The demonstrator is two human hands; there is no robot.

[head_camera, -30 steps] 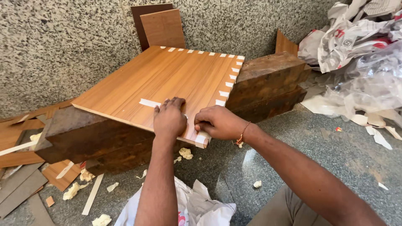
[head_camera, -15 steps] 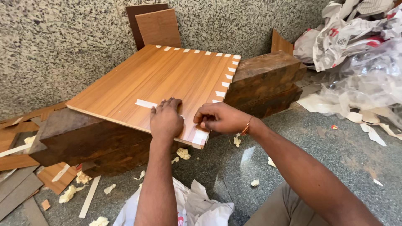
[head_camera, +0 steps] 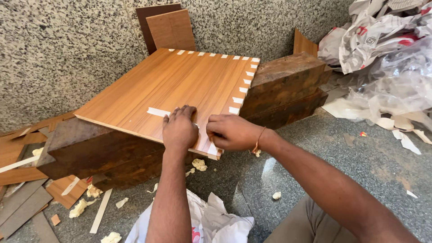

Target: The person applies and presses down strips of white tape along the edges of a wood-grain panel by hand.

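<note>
1. Our left hand presses flat, fingers together, on the laminate board.
2. Our right hand pinches white tape at the board's near edge.
3. The board rests on dark wooden blocks.

Laminate board on dark wood blocks | left hand flat on white tape strip | right hand pinching board's near edge | crumpled plastic sheeting right
</note>
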